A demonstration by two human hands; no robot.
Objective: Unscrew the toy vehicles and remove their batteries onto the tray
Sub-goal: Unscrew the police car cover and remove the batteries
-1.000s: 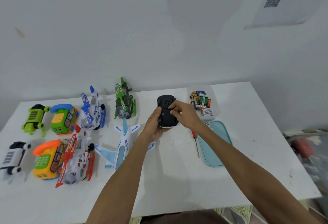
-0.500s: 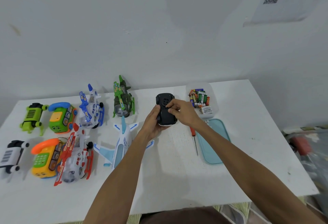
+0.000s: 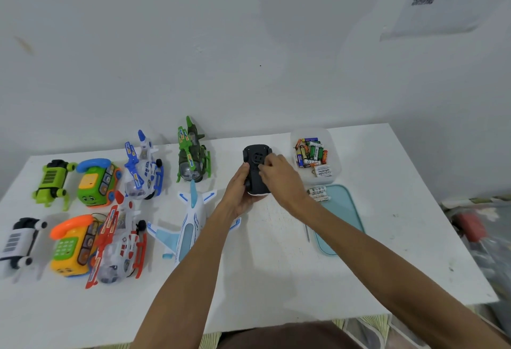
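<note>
Left hand (image 3: 239,196) grips the upturned toy car (image 3: 255,160) above the middle of the table (image 3: 262,271), just left of the tray (image 3: 344,216); right hand (image 3: 279,178) pinches at its underside. Prying too hard could fling its batteries out, rolling past the tray.

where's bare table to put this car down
Widest bare patch: the near table between the plane and the tray, partly under the arms. Also the strip right of the tray, and the near edge in front of the red helicopter. Crowded: everything left of the plane, and around the battery box and screwdriver.
</note>
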